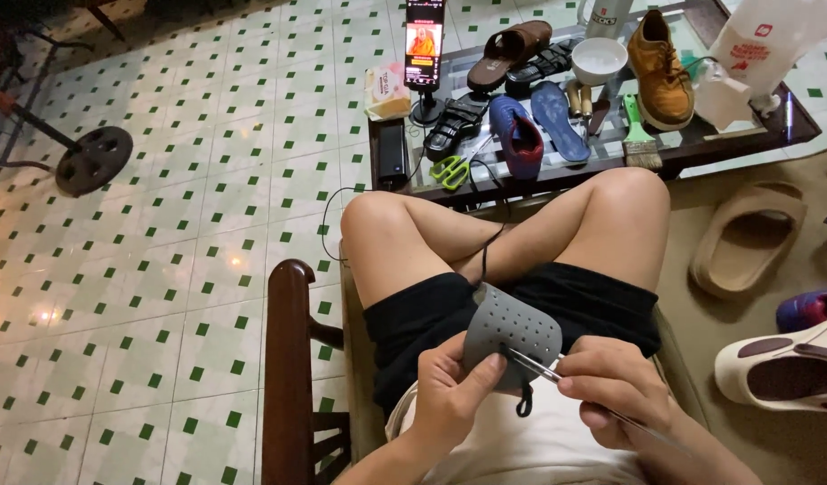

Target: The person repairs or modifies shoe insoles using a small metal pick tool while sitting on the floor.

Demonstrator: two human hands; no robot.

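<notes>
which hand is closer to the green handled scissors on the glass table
Left. The green-handled scissors lie on the table's near left edge; the left hand, holding the grey perforated shoe piece, sits almost straight below them. The right hand, holding a thin metal tool, is further right.

The left hand (454, 395) grips a grey perforated rubber shoe piece (510, 330) — the right hand (615, 382) pokes it with a thin metal needle tool (541, 371).

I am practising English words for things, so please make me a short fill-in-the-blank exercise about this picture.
1. The left hand holds a grey perforated ____ piece.
2. The right hand holds a thin metal ____.
3. The green-handled scissors lie on the glass ____.

Missing words: rubber; tool; table
</notes>
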